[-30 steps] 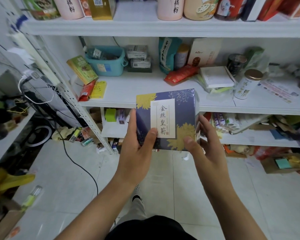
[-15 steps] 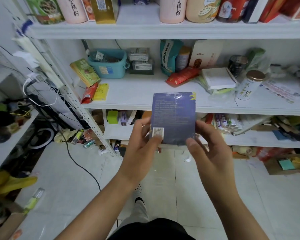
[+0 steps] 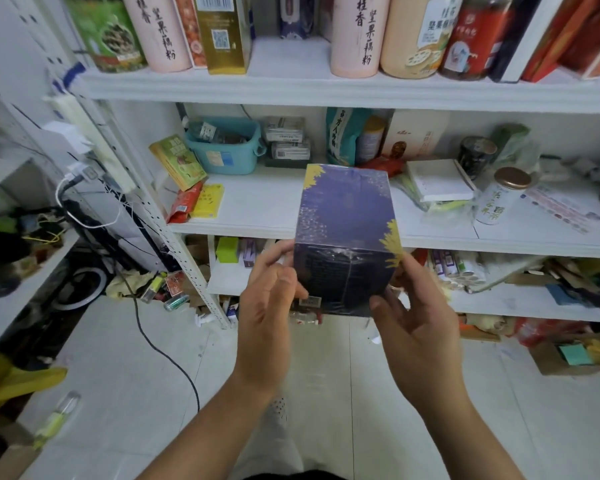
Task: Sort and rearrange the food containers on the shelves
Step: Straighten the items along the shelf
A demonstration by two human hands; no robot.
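Observation:
A dark blue tea box (image 3: 347, 233) with yellow chrysanthemum corners is held in front of the middle shelf (image 3: 257, 206). My left hand (image 3: 269, 306) grips its lower left edge with fingers curled round it. My right hand (image 3: 416, 320) holds the lower right side, thumb on the near face. The box is tipped so its narrow top side faces up and its printed back faces me. On the top shelf (image 3: 291, 88) stand pink canisters (image 3: 355, 32), a gold box (image 3: 222, 32) and other tins.
The middle shelf carries a teal basket (image 3: 227, 150), stacked small boxes (image 3: 288, 142), a green pouch (image 3: 342, 133), a white flat box (image 3: 437, 180) and a gold-lidded jar (image 3: 504, 195). Lower shelves are cluttered. A black cable (image 3: 160, 351) runs over the white floor.
The box has been turned over from its labelled front to its back, then tilted away and raised closer to the middle shelf. Both hands stayed on it.

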